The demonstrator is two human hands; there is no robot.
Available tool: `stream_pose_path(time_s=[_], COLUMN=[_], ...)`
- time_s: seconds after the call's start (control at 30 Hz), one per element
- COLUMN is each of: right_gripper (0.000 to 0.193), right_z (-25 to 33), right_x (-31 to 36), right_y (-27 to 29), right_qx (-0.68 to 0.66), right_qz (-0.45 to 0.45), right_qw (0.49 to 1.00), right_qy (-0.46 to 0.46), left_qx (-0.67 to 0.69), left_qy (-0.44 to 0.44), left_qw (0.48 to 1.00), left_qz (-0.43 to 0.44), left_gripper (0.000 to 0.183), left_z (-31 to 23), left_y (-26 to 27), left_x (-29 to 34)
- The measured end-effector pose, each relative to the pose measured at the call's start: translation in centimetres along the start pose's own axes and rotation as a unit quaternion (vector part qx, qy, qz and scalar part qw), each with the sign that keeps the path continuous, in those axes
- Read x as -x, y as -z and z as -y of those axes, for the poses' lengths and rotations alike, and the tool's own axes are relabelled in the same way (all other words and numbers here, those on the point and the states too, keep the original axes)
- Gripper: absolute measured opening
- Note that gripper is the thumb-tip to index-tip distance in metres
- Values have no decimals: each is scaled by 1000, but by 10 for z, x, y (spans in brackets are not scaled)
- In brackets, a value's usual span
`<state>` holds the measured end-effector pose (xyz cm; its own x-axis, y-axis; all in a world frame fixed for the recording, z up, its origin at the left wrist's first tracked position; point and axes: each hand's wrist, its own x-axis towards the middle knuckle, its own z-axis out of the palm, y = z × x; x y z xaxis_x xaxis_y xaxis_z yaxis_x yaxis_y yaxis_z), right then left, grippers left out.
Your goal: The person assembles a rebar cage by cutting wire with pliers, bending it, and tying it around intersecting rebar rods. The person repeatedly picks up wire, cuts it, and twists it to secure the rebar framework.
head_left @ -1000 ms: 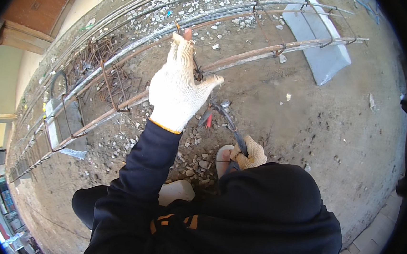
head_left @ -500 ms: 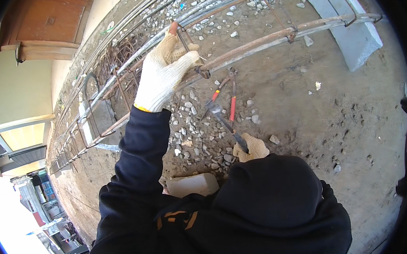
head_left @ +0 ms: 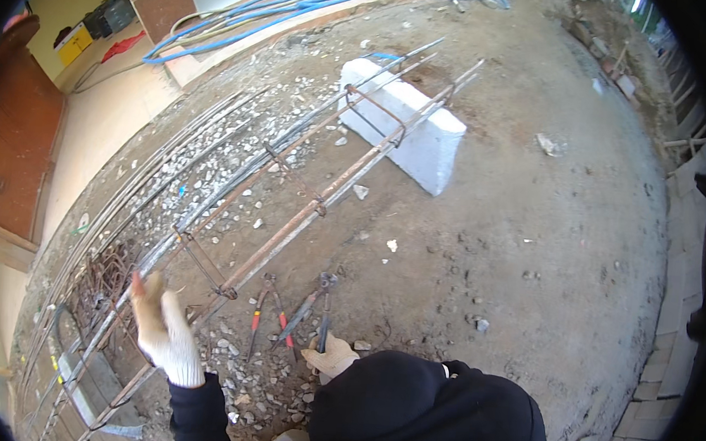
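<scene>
My left hand (head_left: 164,340), in a white knit glove, is beside the long rebar cage (head_left: 285,236) at the lower left. Its thumb and fingers point up and apart, near the upper bars; whether they touch is hard to tell. My right hand (head_left: 331,356), also gloved, grips metal pincers (head_left: 326,305) by a dark handle, head pointing away from me. Part of this hand is behind the dark hood. On the dirt just left of them lies another pair of pincers (head_left: 259,306) with red handles, spread open. Rectangular stirrups tie the cage's bars together.
A pale block (head_left: 433,148) stands under the far end of the cage. Loose bars (head_left: 151,155) and gravel (head_left: 238,153) lie along the left. Bent rods (head_left: 104,280) are heaped near my left hand. Blue hoses (head_left: 243,38) run by the doorway; paving blocks (head_left: 645,401) border the right.
The view has swung, showing more of the far ground. My left hand has come off the stirrup and its fingers have opened. My right hand still holds the pincers.
</scene>
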<state>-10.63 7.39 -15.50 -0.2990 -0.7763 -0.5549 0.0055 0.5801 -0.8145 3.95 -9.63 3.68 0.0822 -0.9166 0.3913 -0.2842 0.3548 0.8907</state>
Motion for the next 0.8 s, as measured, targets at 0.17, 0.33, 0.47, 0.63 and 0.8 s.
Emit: stream_pose_path(time_s=[0.17, 0.33, 0.47, 0.63, 0.8], right_gripper=[35, 44, 45, 27, 23], right_z=[9, 55, 94, 156, 271], right_x=[7, -2, -13, -9, -32], right_y=[7, 29, 65, 86, 65], right_qx=[181, 204, 368, 338, 409], right_qz=[-16, 32, -140, -326, -230], right_qw=[977, 978, 902, 742, 632], right_qy=[110, 41, 176, 478, 617], left_qx=[-127, -204, -292, -315, -356], left_qy=[-169, -256, -167, -110, -180], left_qw=[969, 810, 707, 623, 704], left_qz=[125, 486, 623, 707, 587], left_gripper=[42, 22, 33, 42, 53], left_z=[-18, -27, -14, -17, -41], left_y=[50, 137, 200, 239, 258], left_x=[39, 53, 97, 133, 114])
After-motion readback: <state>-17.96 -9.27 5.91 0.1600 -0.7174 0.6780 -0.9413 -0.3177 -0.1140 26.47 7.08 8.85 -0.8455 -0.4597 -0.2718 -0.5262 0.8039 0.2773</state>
